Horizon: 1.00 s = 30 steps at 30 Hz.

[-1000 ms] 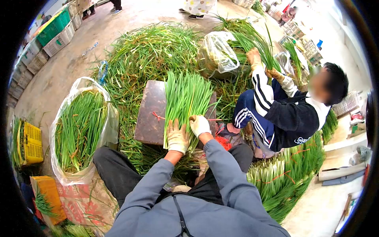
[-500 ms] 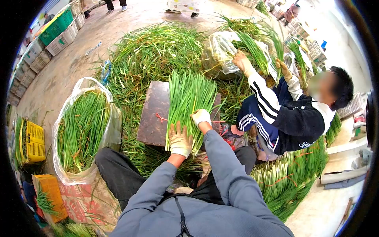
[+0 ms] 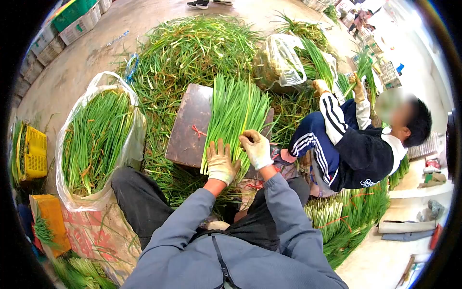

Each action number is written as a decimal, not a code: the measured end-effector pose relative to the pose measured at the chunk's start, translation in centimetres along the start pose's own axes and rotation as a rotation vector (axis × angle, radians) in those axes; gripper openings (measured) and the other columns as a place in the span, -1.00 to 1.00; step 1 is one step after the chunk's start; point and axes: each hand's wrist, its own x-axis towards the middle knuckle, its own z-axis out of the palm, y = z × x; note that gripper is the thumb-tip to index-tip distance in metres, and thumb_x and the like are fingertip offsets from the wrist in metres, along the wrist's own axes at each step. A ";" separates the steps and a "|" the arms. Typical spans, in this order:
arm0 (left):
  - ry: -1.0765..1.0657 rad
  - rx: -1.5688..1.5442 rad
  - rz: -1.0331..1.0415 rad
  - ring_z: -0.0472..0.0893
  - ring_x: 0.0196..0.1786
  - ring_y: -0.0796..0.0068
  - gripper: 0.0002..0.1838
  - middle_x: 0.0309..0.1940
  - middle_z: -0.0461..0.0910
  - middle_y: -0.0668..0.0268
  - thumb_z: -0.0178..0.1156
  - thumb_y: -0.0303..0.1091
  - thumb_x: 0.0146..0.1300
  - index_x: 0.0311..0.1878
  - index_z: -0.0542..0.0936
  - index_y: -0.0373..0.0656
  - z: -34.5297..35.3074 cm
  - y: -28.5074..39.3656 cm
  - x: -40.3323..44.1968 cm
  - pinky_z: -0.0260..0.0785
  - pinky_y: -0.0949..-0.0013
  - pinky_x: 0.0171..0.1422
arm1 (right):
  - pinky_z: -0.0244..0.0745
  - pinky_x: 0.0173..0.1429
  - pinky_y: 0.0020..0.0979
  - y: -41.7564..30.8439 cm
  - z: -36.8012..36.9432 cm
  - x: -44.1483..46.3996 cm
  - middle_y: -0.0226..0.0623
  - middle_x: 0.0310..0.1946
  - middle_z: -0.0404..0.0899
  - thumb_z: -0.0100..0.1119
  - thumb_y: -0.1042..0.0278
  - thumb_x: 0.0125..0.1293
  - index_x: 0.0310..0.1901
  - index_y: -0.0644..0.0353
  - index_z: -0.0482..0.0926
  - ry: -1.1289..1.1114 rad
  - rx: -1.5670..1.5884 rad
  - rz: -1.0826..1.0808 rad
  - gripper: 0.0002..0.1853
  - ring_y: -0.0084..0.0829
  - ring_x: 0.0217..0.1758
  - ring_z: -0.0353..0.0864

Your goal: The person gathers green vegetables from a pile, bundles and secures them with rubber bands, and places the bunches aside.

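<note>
A sheaf of long green stalks [image 3: 237, 108] lies on a dark brown board [image 3: 188, 126] in front of me. My left hand [image 3: 220, 161], in a pale glove, rests flat with spread fingers on the lower left part of the sheaf. Over its lower right side, my gloved right hand [image 3: 256, 148] has its fingers curled together; whatever is between the fingertips is too small to make out. Beside the sheaf, a red tie [image 3: 198, 131] lies on the board.
On the right sits a co-worker [image 3: 365, 149] holding stalks in gloved hands. An open plastic bag of stalks [image 3: 97, 139] stands left, near a yellow crate [image 3: 35, 153]. A large heap of greens [image 3: 197, 48] lies behind the board. Tied bundles [image 3: 351, 209] are at lower right.
My right hand has lifted slightly off the sheaf, its fingers curled. My left hand stays on the stalks. The co-worker's hands have shifted, and the view has moved a little.
</note>
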 end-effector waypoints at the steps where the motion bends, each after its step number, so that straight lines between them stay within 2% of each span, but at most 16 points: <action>1: -0.007 -0.004 -0.014 -0.07 0.61 -0.27 -0.16 0.59 0.00 -0.08 0.20 0.17 0.22 0.45 0.38 -0.20 0.0 -0.1 0.1 -0.28 -0.21 0.64 | 0.54 -0.32 -0.46 -0.5 0.3 -0.4 -0.31 -0.40 0.66 0.35 0.43 0.29 -0.20 0.31 0.64 -0.002 -0.148 -0.163 -0.85 -0.46 -0.42 0.66; 2: 0.004 -0.024 -0.001 -0.09 0.61 -0.28 -0.15 0.60 -0.02 -0.07 0.21 0.17 0.21 0.45 0.38 -0.17 0.2 -0.2 0.2 -0.27 -0.21 0.65 | 0.58 -0.07 -0.23 -4.0 -0.1 -1.3 -0.18 -0.26 0.69 0.31 0.27 0.25 -0.25 0.19 0.69 -0.104 -0.348 -0.267 -0.83 -0.10 -0.13 0.68; 5: 0.014 -0.108 0.022 -0.01 0.59 -0.27 -0.16 0.57 0.05 -0.05 0.21 0.15 0.20 0.44 0.38 -0.20 -0.2 -1.0 0.4 -0.21 -0.21 0.63 | 0.57 -0.08 -0.20 -6.3 0.5 -2.1 -0.16 -0.27 0.68 0.31 0.26 0.23 -0.28 0.17 0.69 -0.192 -0.334 -0.223 -0.84 -0.08 -0.15 0.67; 7: -0.154 -0.314 -0.109 -0.05 0.61 -0.25 -0.18 0.58 0.05 -0.05 0.19 0.11 0.21 0.46 0.36 -0.17 1.0 -1.2 0.9 -0.24 -0.21 0.65 | 0.58 -0.07 -0.20 -6.7 0.4 -1.8 -0.12 -0.24 0.68 0.36 0.29 0.19 -0.21 0.15 0.70 -0.225 -0.276 -0.116 -0.82 -0.08 -0.14 0.67; 9: -0.195 -0.432 -0.129 -0.08 0.63 -0.19 -0.22 0.60 0.04 0.01 0.13 0.10 0.26 0.49 0.33 -0.09 2.0 -1.8 1.3 -0.29 -0.18 0.67 | 0.57 -0.11 -0.27 -7.2 1.7 -0.4 -0.12 -0.33 0.66 0.43 0.51 0.08 -0.24 0.22 0.65 -0.272 -0.290 -0.247 -0.81 -0.13 -0.27 0.67; 10: -0.158 -0.581 -0.132 -0.09 0.64 -0.14 -0.24 0.61 0.03 0.05 0.09 0.11 0.29 0.50 0.32 -0.03 2.3 -2.1 1.2 -0.31 -0.15 0.68 | 0.58 -0.08 -0.24 -6.9 2.4 0.3 -0.12 -0.33 0.66 0.42 0.51 0.09 -0.24 0.20 0.66 -0.331 -0.311 -0.253 -0.81 -0.10 -0.25 0.67; 13: 0.005 -1.498 -0.077 -0.13 0.67 0.02 -0.32 0.63 0.01 0.18 -0.03 0.14 0.39 0.53 0.28 0.15 2.0 -2.7 1.1 -0.38 -0.07 0.72 | 0.61 -0.10 -0.21 -6.6 4.3 1.6 -0.12 -0.34 0.69 0.41 0.48 0.12 -0.23 0.17 0.68 -0.464 -0.299 -0.284 -0.83 -0.04 -0.27 0.70; 14: -0.007 -1.669 -0.076 -0.14 0.68 0.07 -0.34 0.64 0.00 0.23 -0.07 0.15 0.43 0.54 0.27 0.21 2.0 -2.7 0.9 -0.40 -0.05 0.73 | 0.62 -0.11 -0.19 -6.6 4.3 1.6 -0.11 -0.30 0.70 0.39 0.41 0.18 -0.14 0.13 0.67 -0.507 -0.248 -0.193 -0.80 -0.02 -0.24 0.71; 15: -0.065 -1.846 -0.146 -0.09 0.66 0.00 -0.33 0.66 -0.08 0.24 -0.05 0.11 0.45 0.58 0.12 0.28 1.8 -3.2 0.9 -0.23 -0.12 0.68 | 0.62 -0.12 -0.17 -6.8 4.1 1.7 -0.09 -0.26 0.71 0.37 0.33 0.25 -0.05 0.10 0.67 -0.561 -0.206 -0.089 -0.75 0.01 -0.21 0.72; 16: -0.131 -2.035 -0.225 -0.03 0.64 -0.06 -0.29 0.67 -0.17 0.25 -0.03 0.07 0.48 0.61 -0.03 0.35 1.6 -2.9 0.3 -0.06 -0.20 0.62 | 0.62 -0.16 -0.22 -7.7 4.2 2.0 -0.10 -0.30 0.71 0.37 0.38 0.22 -0.12 0.15 0.68 -0.569 -0.206 -0.029 -0.80 -0.03 -0.27 0.73; 19: -0.138 -2.106 -0.262 0.15 0.56 -0.24 -0.09 0.68 -0.27 0.26 0.14 -0.14 0.43 0.64 -0.22 0.42 2.8 -3.6 0.3 0.13 -0.28 0.56 | 0.60 -0.19 -0.24 -7.5 4.2 1.9 -0.07 -0.33 0.70 0.37 0.38 0.22 -0.19 0.19 0.70 -0.577 -0.169 0.020 -0.85 -0.06 -0.30 0.74; 20: -0.234 -2.326 -0.287 0.15 0.55 -0.26 -0.07 0.68 -0.27 0.26 0.17 -0.19 0.41 0.64 -0.22 0.42 3.0 -4.1 0.5 0.14 -0.27 0.56 | 0.59 -0.21 -0.24 -7.2 4.3 1.6 -0.07 -0.34 0.70 0.36 0.36 0.23 -0.20 0.20 0.69 -0.554 -0.144 0.022 -0.85 -0.06 -0.31 0.73; 24: -0.398 -1.312 0.134 -0.01 0.61 -0.29 0.36 0.67 -0.18 0.17 0.59 -0.13 -0.22 0.64 -0.09 0.40 -0.2 -5.0 1.9 0.10 -0.24 0.58 | 0.56 -0.24 -0.27 -8.7 2.9 0.1 -0.11 -0.38 0.69 0.29 0.39 0.29 -0.22 0.23 0.70 -0.580 -0.047 0.111 -0.88 -0.12 -0.33 0.72; 26: -0.311 -0.298 0.502 -0.01 0.61 -0.30 0.44 0.66 -0.15 0.14 0.65 -0.07 -0.37 0.64 -0.04 0.37 -2.5 -6.3 3.5 0.07 -0.23 0.60 | 0.59 -0.21 -0.32 -9.5 2.9 -2.4 -0.14 -0.38 0.70 0.28 0.46 0.27 -0.21 0.24 0.70 -0.589 0.071 0.187 -0.90 -0.19 -0.34 0.72; 29: -0.555 0.106 0.440 -0.02 0.61 -0.29 0.41 0.64 -0.06 0.12 0.68 -0.07 -0.44 0.61 0.09 0.37 -2.7 -5.2 3.9 0.00 -0.21 0.63 | 0.62 -0.18 -0.35 -17.4 1.4 -2.9 -0.14 -0.35 0.72 0.31 0.48 0.26 -0.18 0.25 0.71 -0.743 0.025 0.201 -0.88 -0.20 -0.30 0.75; 30: -0.592 0.119 0.431 0.00 0.61 -0.27 0.25 0.64 -0.04 0.13 0.60 -0.11 -0.25 0.60 0.13 0.37 -3.6 -4.7 4.6 0.01 -0.22 0.63 | 0.62 -0.18 -0.34 -19.9 0.9 -2.7 -0.15 -0.33 0.73 0.34 0.48 0.26 -0.18 0.25 0.70 -0.762 0.118 0.182 -0.88 -0.21 -0.29 0.75</action>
